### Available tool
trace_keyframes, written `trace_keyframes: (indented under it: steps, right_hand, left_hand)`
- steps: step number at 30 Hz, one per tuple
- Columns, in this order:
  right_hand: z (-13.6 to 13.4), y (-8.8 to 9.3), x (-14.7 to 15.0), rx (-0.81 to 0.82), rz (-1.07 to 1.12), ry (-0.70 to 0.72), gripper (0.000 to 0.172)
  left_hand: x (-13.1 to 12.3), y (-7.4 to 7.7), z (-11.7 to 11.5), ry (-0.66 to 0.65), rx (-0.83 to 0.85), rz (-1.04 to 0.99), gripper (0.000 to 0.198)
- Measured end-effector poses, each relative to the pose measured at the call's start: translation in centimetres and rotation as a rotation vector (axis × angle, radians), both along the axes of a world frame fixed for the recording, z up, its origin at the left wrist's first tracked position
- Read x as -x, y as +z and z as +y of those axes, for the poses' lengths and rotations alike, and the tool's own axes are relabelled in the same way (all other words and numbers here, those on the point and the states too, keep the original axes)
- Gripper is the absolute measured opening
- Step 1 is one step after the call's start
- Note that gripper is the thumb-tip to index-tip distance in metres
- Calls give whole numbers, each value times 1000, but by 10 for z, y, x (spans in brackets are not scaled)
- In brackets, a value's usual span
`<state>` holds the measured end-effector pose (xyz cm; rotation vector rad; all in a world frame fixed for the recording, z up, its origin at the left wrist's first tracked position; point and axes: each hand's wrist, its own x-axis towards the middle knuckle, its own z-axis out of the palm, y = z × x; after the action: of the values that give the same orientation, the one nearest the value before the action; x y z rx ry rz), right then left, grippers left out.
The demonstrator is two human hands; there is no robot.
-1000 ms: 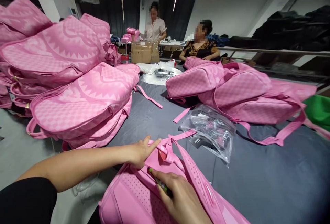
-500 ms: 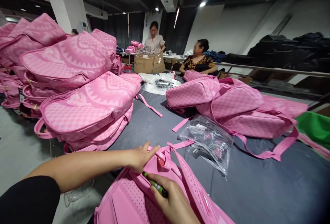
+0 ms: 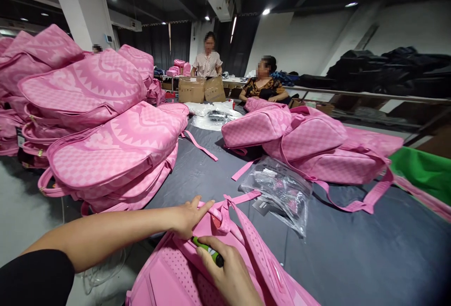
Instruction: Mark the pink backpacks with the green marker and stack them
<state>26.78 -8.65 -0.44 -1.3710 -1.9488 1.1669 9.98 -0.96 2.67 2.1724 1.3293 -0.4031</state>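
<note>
A pink backpack (image 3: 165, 268) lies at the bottom centre, its dotted mesh back panel and shoulder straps facing up. My left hand (image 3: 186, 216) rests on its upper edge near the top loop, with the visible fingers stretched apart; part of the hand is hidden. My right hand (image 3: 229, 266) is closed round a green-and-black pen-like tool (image 3: 208, 249). The tool's far end points at the backpack's edge, just below my left hand, and its tip is hard to make out there. A bit of orange-red (image 3: 215, 222) shows under the loop.
Stacked pink backpacks (image 3: 116, 151) rise on the left. More pink bags (image 3: 310, 137) lie on the dark table (image 3: 352, 249) at right, behind a clear plastic packet (image 3: 278, 193). Two people sit or stand beyond, near a cardboard box (image 3: 192, 90). A green container (image 3: 423, 169) is far right.
The view has shifted slightly, so most things sit a little further left. My hands and the tool keep nearly the same place on the backpack. The person behind the box has changed posture.
</note>
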Motion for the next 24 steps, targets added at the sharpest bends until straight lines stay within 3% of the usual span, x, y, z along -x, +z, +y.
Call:
trace_keyframes:
  steps: [7, 17, 24]
  right_hand:
    - [-2, -5, 1, -25, -18, -135, 21]
    - [-3, -6, 1, -24, -52, -156, 22]
    - [-3, -3, 2, -15, -63, -113, 23]
  left_hand:
    - [-1, 7, -2, -6, 19, 33, 126]
    - [3, -4, 0, -1, -13, -5, 129]
    - [2, -1, -2, 7, -3, -3, 129]
